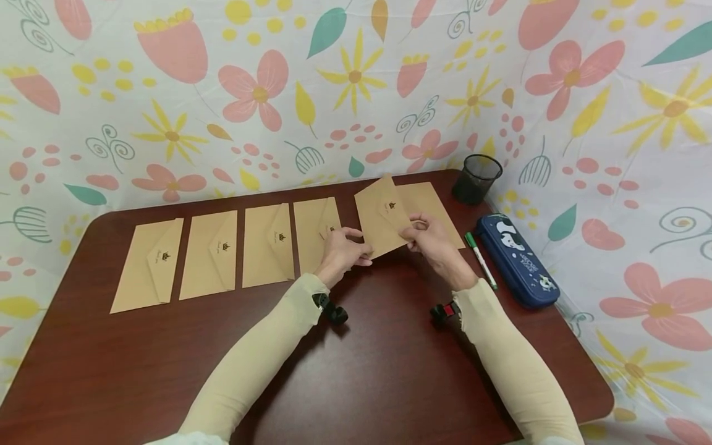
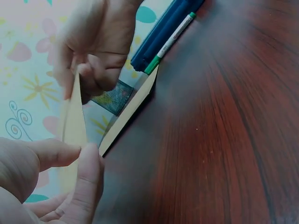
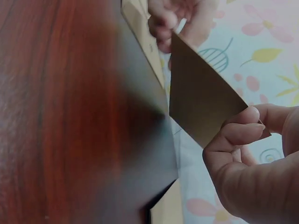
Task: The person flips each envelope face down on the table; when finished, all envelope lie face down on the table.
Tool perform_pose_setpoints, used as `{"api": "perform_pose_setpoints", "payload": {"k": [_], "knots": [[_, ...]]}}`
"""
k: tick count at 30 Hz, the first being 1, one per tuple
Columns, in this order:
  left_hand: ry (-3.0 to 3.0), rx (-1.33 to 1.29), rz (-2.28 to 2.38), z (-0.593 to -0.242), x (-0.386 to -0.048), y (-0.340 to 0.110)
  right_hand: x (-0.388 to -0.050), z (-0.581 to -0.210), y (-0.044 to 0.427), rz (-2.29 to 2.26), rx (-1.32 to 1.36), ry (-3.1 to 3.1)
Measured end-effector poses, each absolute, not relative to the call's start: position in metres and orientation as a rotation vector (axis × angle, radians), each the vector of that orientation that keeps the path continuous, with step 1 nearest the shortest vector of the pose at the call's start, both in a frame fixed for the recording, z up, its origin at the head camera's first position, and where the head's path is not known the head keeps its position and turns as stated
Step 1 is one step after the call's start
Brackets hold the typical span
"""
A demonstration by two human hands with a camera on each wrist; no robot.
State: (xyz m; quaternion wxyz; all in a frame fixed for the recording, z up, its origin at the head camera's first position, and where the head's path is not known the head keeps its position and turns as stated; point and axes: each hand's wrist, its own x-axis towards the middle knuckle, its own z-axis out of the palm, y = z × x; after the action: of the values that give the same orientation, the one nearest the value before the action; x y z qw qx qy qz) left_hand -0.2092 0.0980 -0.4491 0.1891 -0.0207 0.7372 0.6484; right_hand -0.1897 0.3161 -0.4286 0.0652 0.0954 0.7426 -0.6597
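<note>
A tan envelope [image 1: 378, 219] with a small dark crown print is held up above the table, tilted. My left hand [image 1: 342, 252] pinches its lower left corner between thumb and fingers, which the left wrist view shows close up. The right hand [image 1: 431, 241] grips its right edge; in the right wrist view, thumb and curled fingers close on the envelope [image 3: 201, 93]. Behind it lies another tan envelope [image 1: 439, 213], partly covered. To the left, an envelope [image 1: 308, 228] lies partly behind my left hand.
Three more envelopes, the nearest one [image 1: 264, 247] included, lie in a row at left. A black mesh pen cup [image 1: 477, 179], a green-capped marker [image 1: 481, 262] and a navy pencil case [image 1: 517, 259] stand along the right edge. Floral cloth [image 1: 334, 93] hangs behind the table [image 1: 356, 371].
</note>
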Motion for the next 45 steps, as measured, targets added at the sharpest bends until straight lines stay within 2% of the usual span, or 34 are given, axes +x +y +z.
{"api": "perform_pose_setpoints", "payload": {"k": [8, 17, 32, 39, 45], "knots": [[1.993, 0.072, 1.822, -0.444, -0.209, 0.105, -0.187, -0.417, 0.301, -1.96, 0.231, 2.364], [1.866, 0.13, 1.872, -0.434, -0.21, 0.108, -0.186, -0.419, 0.29, -2.054, 0.062, 2.151], [1.706, 0.175, 2.042, -0.427, -0.209, 0.108, -0.188, -0.422, 0.286, -1.797, -0.107, 2.321], [1.679, 0.128, 2.073, -0.426, -0.21, 0.109, -0.19, -0.427, 0.289, -1.762, -0.088, 2.403], [1.638, 0.092, 2.097, -0.429, -0.209, 0.107, -0.19, -0.433, 0.296, -1.626, 0.04, 2.606]]}}
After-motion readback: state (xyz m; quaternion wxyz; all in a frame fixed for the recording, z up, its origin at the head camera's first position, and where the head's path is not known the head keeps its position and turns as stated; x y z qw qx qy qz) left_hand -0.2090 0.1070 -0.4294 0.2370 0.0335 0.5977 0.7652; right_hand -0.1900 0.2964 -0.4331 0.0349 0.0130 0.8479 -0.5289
